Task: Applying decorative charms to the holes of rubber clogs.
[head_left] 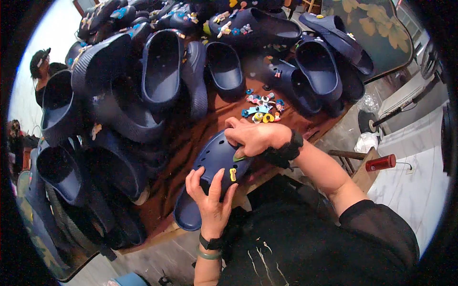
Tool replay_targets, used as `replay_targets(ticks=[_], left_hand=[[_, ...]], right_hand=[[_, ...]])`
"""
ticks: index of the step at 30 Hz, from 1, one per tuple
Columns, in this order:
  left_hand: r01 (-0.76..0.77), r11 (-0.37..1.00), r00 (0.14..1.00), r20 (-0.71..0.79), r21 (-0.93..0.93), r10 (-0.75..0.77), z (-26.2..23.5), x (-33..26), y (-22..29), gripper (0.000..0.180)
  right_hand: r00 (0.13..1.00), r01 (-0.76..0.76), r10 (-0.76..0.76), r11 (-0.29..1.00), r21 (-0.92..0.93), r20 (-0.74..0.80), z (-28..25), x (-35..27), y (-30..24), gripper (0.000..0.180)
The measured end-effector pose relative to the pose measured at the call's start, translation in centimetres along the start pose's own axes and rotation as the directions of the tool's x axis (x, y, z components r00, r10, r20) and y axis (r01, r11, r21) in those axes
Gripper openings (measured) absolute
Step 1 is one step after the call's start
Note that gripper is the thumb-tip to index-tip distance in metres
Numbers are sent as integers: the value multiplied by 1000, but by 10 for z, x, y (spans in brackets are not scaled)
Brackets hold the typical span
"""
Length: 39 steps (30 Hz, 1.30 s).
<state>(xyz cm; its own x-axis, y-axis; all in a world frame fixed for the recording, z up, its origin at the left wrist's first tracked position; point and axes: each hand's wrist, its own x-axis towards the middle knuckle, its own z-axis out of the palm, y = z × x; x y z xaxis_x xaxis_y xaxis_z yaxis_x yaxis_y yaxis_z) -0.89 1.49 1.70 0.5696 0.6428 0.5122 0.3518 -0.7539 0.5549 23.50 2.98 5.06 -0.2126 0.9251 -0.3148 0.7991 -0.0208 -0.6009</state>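
A navy blue clog [210,151] with holes in its upper lies tilted at the table's front edge, toe pointing away from me. My left hand [210,202] grips it around the foot opening, thumb and fingers on the upper. A small yellow shoe charm [233,175] sits on the upper beside my left fingertips. With fingers curled, my right hand [260,138] presses on the toe part, pinching a green shoe charm [239,156] against it. Its fingertips are partly hidden. Just beyond lies a loose heap of colourful shoe charms [262,110].
Navy clogs [162,71] crowd the left and back of the brown-covered table [183,178], several with charms attached. More clogs [317,66] stand at the right. A red cylinder [380,163] is at the right, near a wooden stool. People [43,71] appear at the far left.
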Motion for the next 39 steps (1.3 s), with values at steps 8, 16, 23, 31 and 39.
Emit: replay_targets(ticks=[8,16,23,31,39], left_hand=[[10,1000,1000,-18,-9,-10,0,-2,1,61],[143,988,990,-26,60,-142,1,-6,-7,96],[142,986,990,-41,87,-138,2,-9,-7,94],[22,996,997,-81,83,-15,1,-15,-2,84],[-85,989,979,-174,123,105,8,-25,1,84]], right_hand=[[929,292,-231,938,187,-288,16,-20,31,33],[708,-1,237,942,335,-665,17,-77,116,10],[682,-89,-65,981,-170,-728,57,-85,111,27],[712,107,103,962,252,-694,32,-79,65,22],[680,523,-441,852,-34,-586,24,-20,-13,17]])
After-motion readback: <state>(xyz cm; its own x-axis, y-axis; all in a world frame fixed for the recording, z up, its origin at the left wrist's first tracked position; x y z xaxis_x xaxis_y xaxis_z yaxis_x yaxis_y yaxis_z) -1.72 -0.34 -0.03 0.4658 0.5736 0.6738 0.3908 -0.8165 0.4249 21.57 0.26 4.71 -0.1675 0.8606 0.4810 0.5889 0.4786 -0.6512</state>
